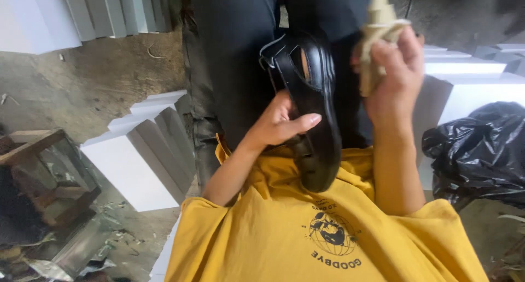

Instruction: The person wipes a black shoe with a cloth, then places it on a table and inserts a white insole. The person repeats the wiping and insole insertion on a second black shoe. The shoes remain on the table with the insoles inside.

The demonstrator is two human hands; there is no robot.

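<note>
Dirt floor [104, 79], white boxes [143, 161] stacked, black bag [481, 150] beside.

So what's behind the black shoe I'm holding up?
Behind the black shoe are dark trousers and, lower down, the yellow T-shirt. The left hand grips its side. The shoe hides most of that hand's fingers, and its inside cannot be seen.

shoe [311, 112]: black, glossy leather with cut-out openings and a strap; held up off the lap, tilted, one end near against the yellow shirt, strap end far.
rag [377, 41]: beige, crumpled cloth, bunched into a wad; raised at the right of the shoe, just beside its far end, not touching it.
</note>
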